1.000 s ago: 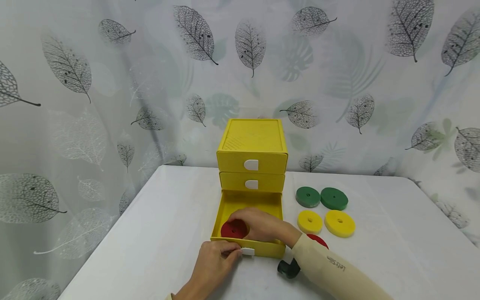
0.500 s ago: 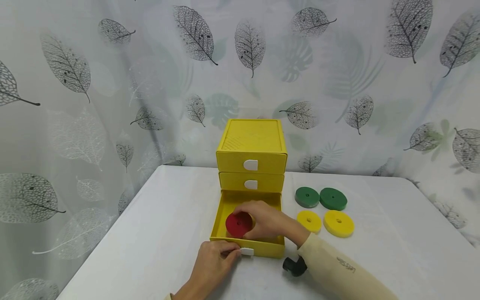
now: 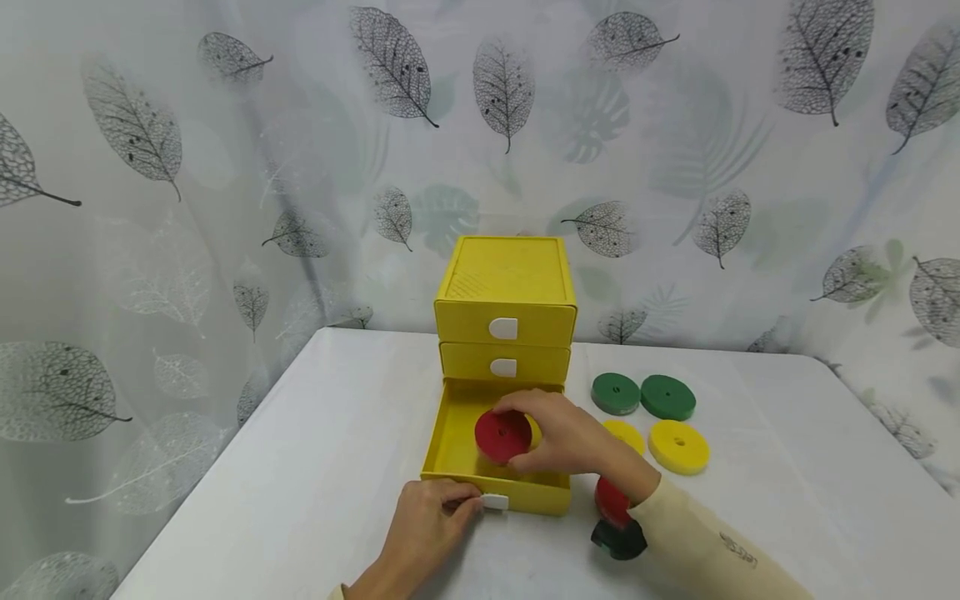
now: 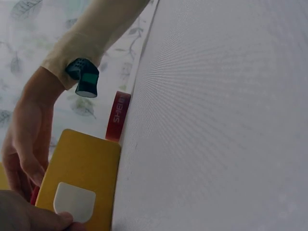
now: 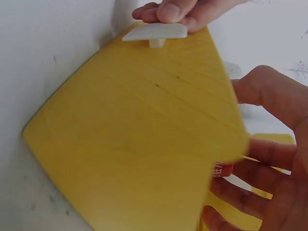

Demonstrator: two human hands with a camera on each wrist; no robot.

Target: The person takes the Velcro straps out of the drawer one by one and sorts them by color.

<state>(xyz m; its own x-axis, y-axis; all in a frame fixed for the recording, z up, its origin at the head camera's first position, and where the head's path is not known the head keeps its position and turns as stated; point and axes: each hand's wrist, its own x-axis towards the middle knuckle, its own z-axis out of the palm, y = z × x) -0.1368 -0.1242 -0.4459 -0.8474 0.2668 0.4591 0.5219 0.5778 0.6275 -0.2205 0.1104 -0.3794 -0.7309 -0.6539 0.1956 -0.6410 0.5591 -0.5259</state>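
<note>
A yellow three-tier drawer box (image 3: 502, 271) stands on a white table, its bottom drawer (image 3: 442, 442) pulled out. My left hand (image 3: 427, 521) holds the white drawer handle (image 3: 495, 502) at the front edge. Over the open drawer, my right hand (image 3: 558, 433) grips a flat red roll (image 3: 502, 435) with a small centre hole, thumb and fingers on its rim. The roll looks tilted; whether it touches the drawer floor I cannot tell. In the right wrist view the drawer front (image 5: 130, 120) hides most of it.
Right of the box lie two green rolls (image 3: 667, 397) and two yellow rolls (image 3: 678, 447). Another red roll (image 3: 612, 500) lies partly under the right forearm. A dark wrist-worn device (image 3: 619, 540) sits at the right sleeve. A leaf-patterned curtain (image 3: 337, 167) hangs behind the table.
My right hand has moved right and slightly back with the red roll, from the drawer's front left towards its middle. The left hand has stayed at the handle.
</note>
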